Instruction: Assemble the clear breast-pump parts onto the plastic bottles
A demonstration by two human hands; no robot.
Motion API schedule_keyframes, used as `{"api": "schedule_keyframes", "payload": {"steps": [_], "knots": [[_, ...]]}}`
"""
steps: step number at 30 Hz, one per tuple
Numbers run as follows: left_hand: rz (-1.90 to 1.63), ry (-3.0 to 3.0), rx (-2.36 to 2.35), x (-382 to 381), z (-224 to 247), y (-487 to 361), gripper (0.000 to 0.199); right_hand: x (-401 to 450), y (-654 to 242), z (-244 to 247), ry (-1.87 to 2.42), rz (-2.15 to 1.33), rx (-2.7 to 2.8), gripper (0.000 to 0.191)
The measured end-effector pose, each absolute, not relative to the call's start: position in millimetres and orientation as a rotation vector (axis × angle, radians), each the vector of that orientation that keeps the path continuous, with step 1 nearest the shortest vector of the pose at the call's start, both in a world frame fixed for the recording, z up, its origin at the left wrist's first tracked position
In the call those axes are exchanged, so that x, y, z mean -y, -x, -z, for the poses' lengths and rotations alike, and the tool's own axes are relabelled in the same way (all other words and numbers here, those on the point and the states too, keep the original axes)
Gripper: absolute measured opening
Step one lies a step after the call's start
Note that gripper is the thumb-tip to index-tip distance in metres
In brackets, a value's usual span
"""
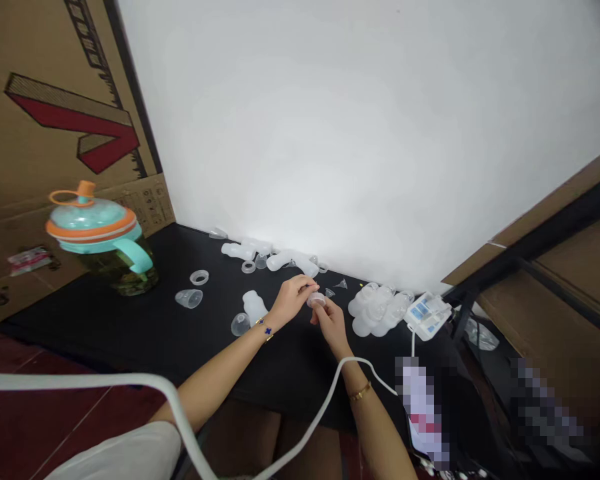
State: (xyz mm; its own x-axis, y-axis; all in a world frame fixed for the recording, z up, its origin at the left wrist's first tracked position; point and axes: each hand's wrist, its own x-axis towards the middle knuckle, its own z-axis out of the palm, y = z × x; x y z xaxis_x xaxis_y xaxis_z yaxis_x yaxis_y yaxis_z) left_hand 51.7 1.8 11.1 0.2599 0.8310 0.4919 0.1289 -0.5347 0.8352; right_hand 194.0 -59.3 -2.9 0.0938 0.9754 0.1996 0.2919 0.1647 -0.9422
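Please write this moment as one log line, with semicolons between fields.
left hand: fingers at pale ring; right hand: holding pale ring; left side: white bottle beside clear dome; right side: clustered bottles

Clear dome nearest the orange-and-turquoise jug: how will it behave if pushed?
The clear dome may roll in a curve, since it lies on its side and tapers to a rounded end. Probably light: its see-through wall looks thin. Its smooth, shiny surface could be slippery.
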Motion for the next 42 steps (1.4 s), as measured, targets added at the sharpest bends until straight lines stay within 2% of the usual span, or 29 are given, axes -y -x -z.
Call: {"api": "schedule_keyframes", "payload": {"steps": [42], "knots": [[-1.332,-1.825,-0.868,-2.5,-8.0,-53.0,0.016,61.0,-190.7,12.0,1.357,-0.697,1.392,0.037]]}}
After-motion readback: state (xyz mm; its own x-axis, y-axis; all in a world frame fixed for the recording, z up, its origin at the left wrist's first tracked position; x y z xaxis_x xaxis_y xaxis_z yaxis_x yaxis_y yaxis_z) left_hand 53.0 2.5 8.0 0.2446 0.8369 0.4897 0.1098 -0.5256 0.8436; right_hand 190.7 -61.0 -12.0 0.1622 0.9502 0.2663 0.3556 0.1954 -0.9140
